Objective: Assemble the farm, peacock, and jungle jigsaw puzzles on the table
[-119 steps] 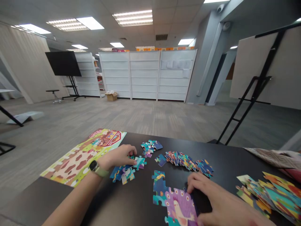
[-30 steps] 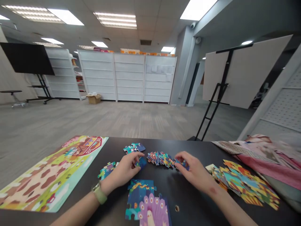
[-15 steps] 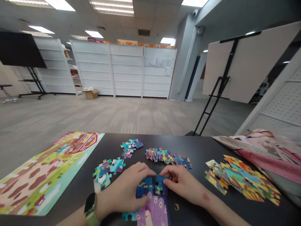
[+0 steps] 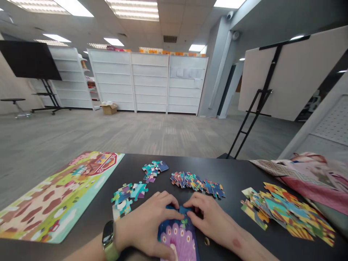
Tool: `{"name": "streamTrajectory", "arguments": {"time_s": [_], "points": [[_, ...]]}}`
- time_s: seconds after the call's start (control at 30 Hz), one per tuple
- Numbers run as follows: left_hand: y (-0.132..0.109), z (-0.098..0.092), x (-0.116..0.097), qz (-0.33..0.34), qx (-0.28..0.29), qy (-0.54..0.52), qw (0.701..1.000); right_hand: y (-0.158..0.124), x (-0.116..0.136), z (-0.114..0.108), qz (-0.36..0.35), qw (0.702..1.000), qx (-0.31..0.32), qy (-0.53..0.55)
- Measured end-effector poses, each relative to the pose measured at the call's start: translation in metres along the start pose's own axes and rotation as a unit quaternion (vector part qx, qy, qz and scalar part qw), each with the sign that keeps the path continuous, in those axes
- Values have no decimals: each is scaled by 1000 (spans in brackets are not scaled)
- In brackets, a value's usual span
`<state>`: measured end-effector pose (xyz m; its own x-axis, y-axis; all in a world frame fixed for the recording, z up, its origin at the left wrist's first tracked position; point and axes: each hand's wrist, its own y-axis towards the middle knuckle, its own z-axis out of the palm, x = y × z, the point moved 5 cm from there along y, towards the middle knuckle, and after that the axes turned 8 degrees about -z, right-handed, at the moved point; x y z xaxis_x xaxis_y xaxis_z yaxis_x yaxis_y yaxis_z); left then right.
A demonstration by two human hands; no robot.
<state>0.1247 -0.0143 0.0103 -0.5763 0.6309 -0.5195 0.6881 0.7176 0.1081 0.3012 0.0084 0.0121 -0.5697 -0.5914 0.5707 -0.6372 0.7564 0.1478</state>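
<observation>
At the near side of the black table (image 4: 233, 170), between the two hands, lies a partly assembled peacock puzzle (image 4: 185, 241), its purple fan of feathers upward and its lower part cut off by the frame. At its upper right corner sits a dark blue jigsaw piece (image 4: 183, 210) with a green leaf design.

The left hand (image 4: 153, 224), with a smartwatch (image 4: 108, 233) on a pale green band at the wrist, is spread and loosely curved over the puzzle's left side, index fingertip by the corner piece and thumb lower down on the peacock. The right hand (image 4: 203, 214) has its fingers bent in, with thumb and index fingertips close together at the corner piece; whether they pinch it or only press on it cannot be told.

Beyond the hands, a row of overlapping jigsaw pieces (image 4: 197, 182) stretches sideways, with a small teal and purple cluster (image 4: 153, 169) to its left. Another loose group (image 4: 126, 195) lies near the left hand, beside a farm picture sheet (image 4: 51, 199) with a brown-patched cow. On the right, a yellow and turquoise heap of pieces (image 4: 288, 210) lies near patterned fabric (image 4: 310, 183).
</observation>
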Motion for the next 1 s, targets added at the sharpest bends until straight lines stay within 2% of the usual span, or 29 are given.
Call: {"name": "streamTrajectory", "arguments": {"time_s": [0.23,0.47,0.57,0.67,0.77,1.0], "points": [[-1,1,-2,17,-17,40,999,0,-3,6,-27,999,33,9],[-3,6,-4,29,0,60,998,2,-12,8,-45,998,43,-21],[-4,-4,0,29,-1,19,999,0,-8,4,-44,998,40,-27],[-7,-24,12,15,-28,-2,1000,-1,-3,0,-46,998,33,-33],[-11,-37,25,2,-30,4,1000,-2,1,0,-53,997,28,-46],[-8,-30,22,13,-12,24,1000,0,-3,6,-67,991,3,-112]]}}
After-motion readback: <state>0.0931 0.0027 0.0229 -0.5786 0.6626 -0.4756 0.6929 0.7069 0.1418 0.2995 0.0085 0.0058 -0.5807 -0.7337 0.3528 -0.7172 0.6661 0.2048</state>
